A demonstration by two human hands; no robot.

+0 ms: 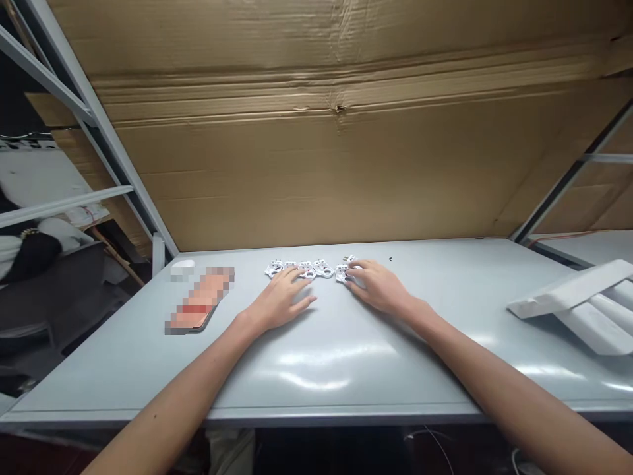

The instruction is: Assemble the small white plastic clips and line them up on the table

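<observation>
Several white pieces [323, 268] lay on a table [336, 343], left hand [277, 301] unclenched over some, right hand [378, 285] at others, grasp unclear.

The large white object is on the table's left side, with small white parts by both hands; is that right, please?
Not quite: the head view shows the large white object on the right side of the table; small white parts lie by the left hand and right hand.

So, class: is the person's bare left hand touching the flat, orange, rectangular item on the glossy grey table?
Apart. The head view shows glossy grey tabletop plainly between the left hand and the flat, orange, rectangular item.
</observation>
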